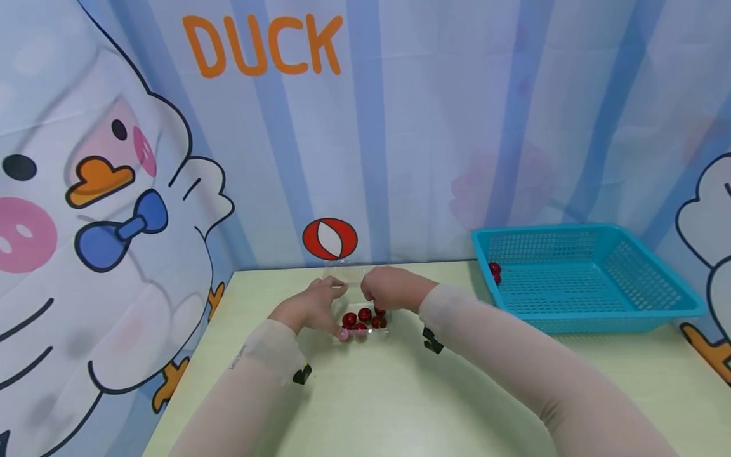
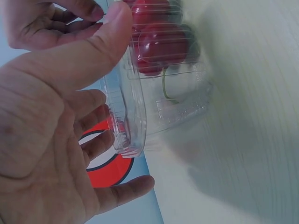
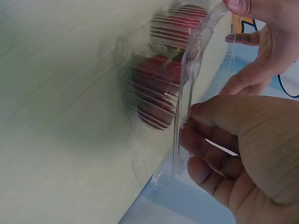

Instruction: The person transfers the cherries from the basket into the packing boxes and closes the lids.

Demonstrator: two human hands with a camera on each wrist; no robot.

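A clear plastic box (image 2: 140, 121) stands on the table with several red cherries (image 1: 364, 315) in it. One cherry's thin green stem (image 2: 164, 86) shows through the wall in the left wrist view. My left hand (image 1: 316, 307) is at the box's left side. Its thumb, nearly straight, rests on the near rim, while the other fingers spread loosely beyond it. Above the far right part of the box is my right hand (image 1: 394, 287), fingers curled. Its thumb and forefinger tips (image 3: 198, 111) meet the rim in the right wrist view; whether they pinch anything is hidden.
To the right, a blue plastic basket (image 1: 571, 315) holds red cherries (image 1: 495, 271) against its left wall. A printed cloth backdrop (image 1: 422, 139) hangs along the back edge of the pale table (image 1: 365, 393).
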